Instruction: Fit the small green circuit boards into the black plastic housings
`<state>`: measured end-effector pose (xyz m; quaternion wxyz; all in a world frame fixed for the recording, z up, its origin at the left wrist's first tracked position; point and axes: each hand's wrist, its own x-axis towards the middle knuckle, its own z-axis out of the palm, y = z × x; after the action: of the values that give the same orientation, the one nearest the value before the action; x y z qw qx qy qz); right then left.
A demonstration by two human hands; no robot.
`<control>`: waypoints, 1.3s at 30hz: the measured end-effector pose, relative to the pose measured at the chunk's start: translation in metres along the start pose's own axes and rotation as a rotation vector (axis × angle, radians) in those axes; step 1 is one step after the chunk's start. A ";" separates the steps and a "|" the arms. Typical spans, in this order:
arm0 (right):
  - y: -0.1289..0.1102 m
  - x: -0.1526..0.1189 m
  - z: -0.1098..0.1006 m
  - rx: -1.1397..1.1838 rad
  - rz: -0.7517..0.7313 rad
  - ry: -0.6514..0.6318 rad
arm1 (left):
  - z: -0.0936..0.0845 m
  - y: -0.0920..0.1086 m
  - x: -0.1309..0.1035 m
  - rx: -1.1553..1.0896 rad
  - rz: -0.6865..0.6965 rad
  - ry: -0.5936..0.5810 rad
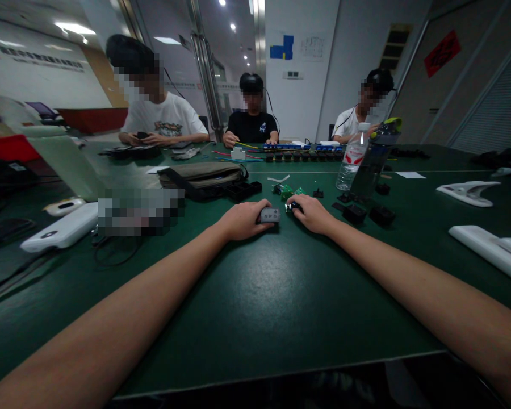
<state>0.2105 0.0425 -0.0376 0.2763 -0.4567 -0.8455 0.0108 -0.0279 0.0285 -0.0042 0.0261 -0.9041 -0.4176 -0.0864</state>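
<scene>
My left hand (243, 220) is closed around a small box (269, 215), whose pale grey face reads "SPD". A short gap away, my right hand (311, 213) is pinched on a small dark part (297, 207) with something shiny at its tip; its kind is too small to make out. Just beyond my right fingers lie several small green circuit boards (286, 192) in a loose cluster. Black plastic pieces, among them a small black box (354, 213), are to the right of that hand.
Beyond my hands stand a clear water bottle (350, 159) and a dark bottle (371, 167). At left are a grey-green bag (202, 175), a white device (62, 227) and cables. White plastic pieces (468, 192) lie at right. Three people sit across the green table (276, 318).
</scene>
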 end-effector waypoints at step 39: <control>-0.044 -0.011 -0.002 0.139 -0.122 0.182 | -0.004 0.006 -0.001 0.107 -0.085 0.041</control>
<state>0.1823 0.0084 -0.0291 0.3832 -0.3833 -0.8404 0.0108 -0.0242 0.0235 0.0000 0.0794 -0.8809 -0.4591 -0.0836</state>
